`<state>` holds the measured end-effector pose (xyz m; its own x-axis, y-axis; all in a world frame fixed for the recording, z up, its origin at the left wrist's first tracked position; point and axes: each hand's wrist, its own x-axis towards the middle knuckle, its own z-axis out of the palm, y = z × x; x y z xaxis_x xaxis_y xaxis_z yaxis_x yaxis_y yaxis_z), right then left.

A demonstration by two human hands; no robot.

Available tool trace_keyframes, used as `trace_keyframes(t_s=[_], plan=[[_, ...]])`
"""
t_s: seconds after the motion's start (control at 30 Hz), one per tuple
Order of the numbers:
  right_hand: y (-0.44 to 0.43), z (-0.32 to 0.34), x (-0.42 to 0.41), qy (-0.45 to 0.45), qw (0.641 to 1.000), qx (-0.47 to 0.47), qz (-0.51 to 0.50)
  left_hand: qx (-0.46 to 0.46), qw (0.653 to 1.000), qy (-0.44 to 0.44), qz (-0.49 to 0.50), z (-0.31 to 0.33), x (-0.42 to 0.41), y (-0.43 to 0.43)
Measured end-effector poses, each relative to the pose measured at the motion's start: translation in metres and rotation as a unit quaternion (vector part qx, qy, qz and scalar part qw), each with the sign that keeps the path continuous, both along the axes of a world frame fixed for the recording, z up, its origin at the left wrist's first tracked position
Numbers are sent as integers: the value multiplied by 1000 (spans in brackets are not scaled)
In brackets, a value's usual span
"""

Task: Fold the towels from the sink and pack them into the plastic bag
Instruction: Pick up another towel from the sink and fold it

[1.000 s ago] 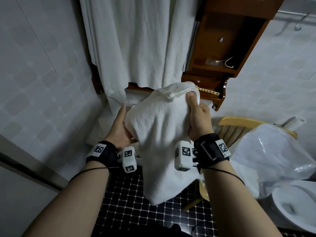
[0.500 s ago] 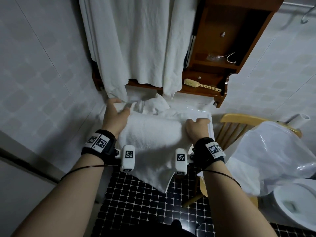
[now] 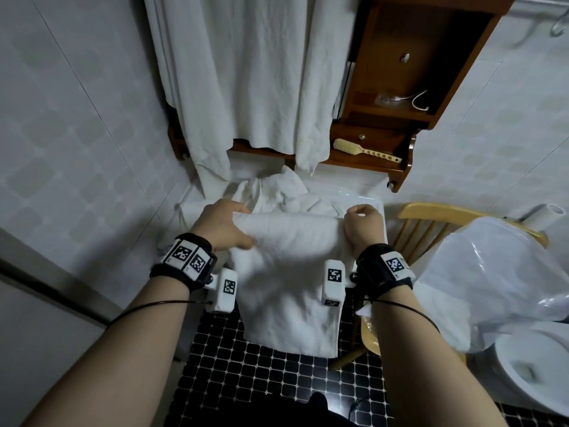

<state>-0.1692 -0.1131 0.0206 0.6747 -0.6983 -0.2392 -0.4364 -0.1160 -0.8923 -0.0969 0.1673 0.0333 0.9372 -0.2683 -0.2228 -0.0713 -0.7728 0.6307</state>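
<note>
A white towel (image 3: 289, 272) is draped over the front edge of the white sink (image 3: 366, 200), its lower part hanging toward the floor. My left hand (image 3: 223, 224) grips the towel's upper left fold, thumb under and fingers over it. My right hand (image 3: 361, 226) holds the upper right end with curled fingers. Behind the fold, more crumpled white towels (image 3: 283, 192) lie in the sink. The translucent white plastic bag (image 3: 492, 282) sits on a wooden chair (image 3: 431, 217) to the right.
A long white cloth (image 3: 246, 75) hangs from above the sink. A wooden wall cabinet (image 3: 415, 66) holds a wooden brush (image 3: 363, 149) on its lower shelf. A toilet (image 3: 535, 368) stands at the lower right. The floor (image 3: 246, 383) has black mosaic tiles.
The towel, held up in front of me a second ago, has come down onto the sink edge. Both hands moved apart and now hold its top fold at either end.
</note>
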Motion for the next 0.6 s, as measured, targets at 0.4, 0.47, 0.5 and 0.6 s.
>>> trace_keyframes(t_s=[0.4, 0.47, 0.5, 0.6], plan=[[-21, 0, -18, 6, 974, 196, 114, -269, 961, -5, 64, 4, -3, 4], [-21, 3, -22, -50, 967, 172, 181, -318, 943, 5, 103, 2, -5, 0], [-21, 5, -23, -68, 961, 158, 217, -324, 938, 0, 121, 5, -7, -3], [-17, -5, -23, -46, 958, 95, 267, -316, 935, -48, 151, 12, -9, -6]])
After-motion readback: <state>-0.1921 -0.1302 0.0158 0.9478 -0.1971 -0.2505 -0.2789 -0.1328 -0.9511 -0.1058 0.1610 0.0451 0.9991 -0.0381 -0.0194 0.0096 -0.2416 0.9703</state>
